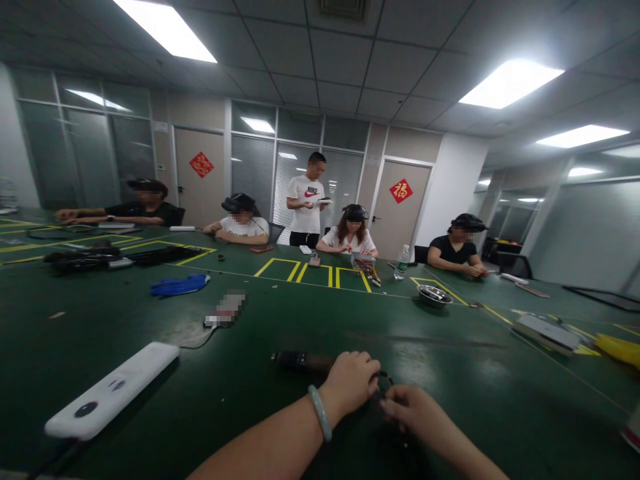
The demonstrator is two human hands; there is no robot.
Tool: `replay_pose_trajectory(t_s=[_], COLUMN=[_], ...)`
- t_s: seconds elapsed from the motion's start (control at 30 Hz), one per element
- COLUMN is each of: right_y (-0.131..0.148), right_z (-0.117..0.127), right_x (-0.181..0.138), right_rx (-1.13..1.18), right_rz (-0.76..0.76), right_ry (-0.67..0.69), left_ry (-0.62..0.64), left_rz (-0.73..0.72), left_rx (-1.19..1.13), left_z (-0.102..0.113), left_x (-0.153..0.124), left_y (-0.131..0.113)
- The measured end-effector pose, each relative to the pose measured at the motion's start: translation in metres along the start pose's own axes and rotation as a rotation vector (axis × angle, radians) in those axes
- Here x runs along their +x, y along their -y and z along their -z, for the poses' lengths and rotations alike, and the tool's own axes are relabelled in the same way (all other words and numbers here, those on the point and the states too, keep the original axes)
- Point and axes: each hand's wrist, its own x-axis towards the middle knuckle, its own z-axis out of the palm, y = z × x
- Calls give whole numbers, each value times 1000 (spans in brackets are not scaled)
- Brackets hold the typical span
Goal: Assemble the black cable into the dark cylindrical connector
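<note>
On the green table lies a dark, rod-shaped device [293, 361] with a black end pointing left and a brownish body. My left hand [353, 379], with a pale bangle on its wrist, is closed over the right end of this device, which its fingers partly hide. A thin black cord [385, 379] loops out beside those fingers. Close by on the right, my right hand [413, 407] has its thumb and fingers pinched together on the dark cord. Below the hands the cord is dim and hard to make out.
A white power bank-like block [115, 390] lies at left, cabled to a blurred phone [226, 311]. Beyond are a blue glove [180, 285], a steel bowl [434, 296], a water bottle [402, 262] and a grey box [545, 333]. Several people are across the table.
</note>
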Motion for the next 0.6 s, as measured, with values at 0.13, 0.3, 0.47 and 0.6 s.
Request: replay_pose_trajectory(t_s=[0.13, 0.3, 0.47, 0.6], right_y=[-8, -14, -19, -28], right_z=[0, -8, -11, -1], right_x=[15, 28, 40, 43], right_rx=[131, 216, 248, 183], right_rz=[6, 31, 31, -4], right_ry=[-13, -117, -179, -231], left_ry=[-12, -7, 24, 3], left_rz=[4, 35, 50, 52], left_rx=[-28, -79, -84, -104], left_z=[-1, -2, -1, -2], left_x=[0, 3, 4, 4], left_y=[3, 4, 4, 3])
